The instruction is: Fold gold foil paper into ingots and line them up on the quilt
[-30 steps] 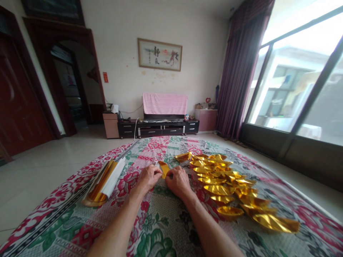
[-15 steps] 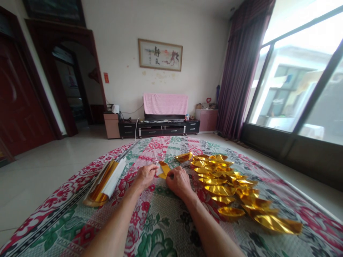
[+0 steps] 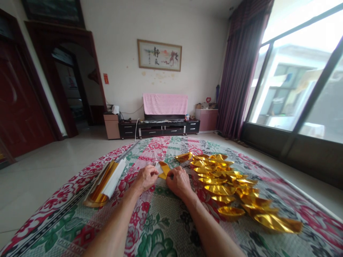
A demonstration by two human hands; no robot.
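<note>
A partly folded sheet of gold foil paper [image 3: 164, 170], its white back showing on the left side, lies between my hands over the tablecloth. My right hand [image 3: 179, 180] pinches its right edge with thumb and finger. At its left edge my left hand [image 3: 147, 177] has its fingers curled together on the paper. To the right lie several folded gold paper ingots [image 3: 215, 189] in overlapping rows. Left of my hands rests a curled stack of gold and white foil paper sheets [image 3: 107, 182].
A flowered tablecloth [image 3: 150, 221] covers the round table. Beyond it stand a low black TV cabinet [image 3: 163, 129] and a pink cloth [image 3: 165, 103] draped over something. A large window [image 3: 289, 89] and a purple curtain [image 3: 235, 78] are at the right, a red door [image 3: 21, 89] at the left.
My left hand's fingers have slid slightly down along the paper's left edge. My right hand and the ingots stay in place.
</note>
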